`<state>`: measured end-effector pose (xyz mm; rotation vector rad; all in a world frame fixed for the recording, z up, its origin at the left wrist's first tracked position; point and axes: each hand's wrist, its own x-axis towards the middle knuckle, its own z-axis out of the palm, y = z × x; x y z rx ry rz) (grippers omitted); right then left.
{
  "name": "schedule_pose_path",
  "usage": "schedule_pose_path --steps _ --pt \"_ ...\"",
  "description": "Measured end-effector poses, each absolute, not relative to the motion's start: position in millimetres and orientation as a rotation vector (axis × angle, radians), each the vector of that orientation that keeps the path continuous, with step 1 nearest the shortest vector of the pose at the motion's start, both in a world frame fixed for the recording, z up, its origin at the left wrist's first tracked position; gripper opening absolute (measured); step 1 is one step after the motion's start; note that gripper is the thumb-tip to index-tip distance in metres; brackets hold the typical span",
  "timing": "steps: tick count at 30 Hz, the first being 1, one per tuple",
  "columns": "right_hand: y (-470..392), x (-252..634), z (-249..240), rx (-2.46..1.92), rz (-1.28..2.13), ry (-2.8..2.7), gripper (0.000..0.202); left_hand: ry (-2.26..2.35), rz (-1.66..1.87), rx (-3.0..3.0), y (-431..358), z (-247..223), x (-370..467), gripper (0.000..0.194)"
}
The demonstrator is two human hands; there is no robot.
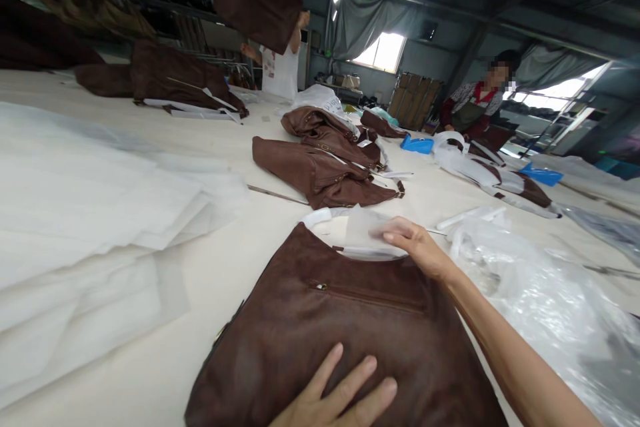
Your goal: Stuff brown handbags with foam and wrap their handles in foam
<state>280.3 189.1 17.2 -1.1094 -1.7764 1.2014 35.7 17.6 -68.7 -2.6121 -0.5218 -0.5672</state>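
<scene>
A dark brown leather handbag lies flat on the white table in front of me, its top opening pointing away. On its front a zipped pocket shows a small metal pull. My left hand rests on the lower front of the bag, fingers spread. At the bag's top edge my right hand is closed, thumb against fingers, on a thin translucent sheet of wrapping paper. The bag's handle is wrapped in white and arches beyond the opening. The right fingertips are slightly blurred.
Loose white paper sheets spread over the left. Clear plastic bags heap on the right. More brown bags lie ahead, with another farther left. One person lifts a brown bag; another person stands at the far right.
</scene>
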Motion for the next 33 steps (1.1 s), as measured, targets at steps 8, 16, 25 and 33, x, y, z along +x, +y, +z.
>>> schedule_pose_path --steps 8,16,25,33 --pt "101.1 296.4 -4.8 -0.969 0.730 -2.489 0.038 -0.680 -0.423 -2.903 2.7 -45.7 37.0 0.064" --pt "76.5 299.7 -25.2 -0.930 0.373 -2.698 0.055 -0.666 -0.442 -2.856 -1.1 -33.9 34.7 0.079" --pt "73.0 294.4 -22.1 -0.925 0.232 -2.776 0.050 -0.856 -0.659 -2.600 -0.4 -50.7 34.7 0.071" --pt "73.9 295.2 -17.8 -0.888 0.254 -2.789 0.040 -1.099 -0.467 -2.826 5.3 -39.3 44.9 0.085"
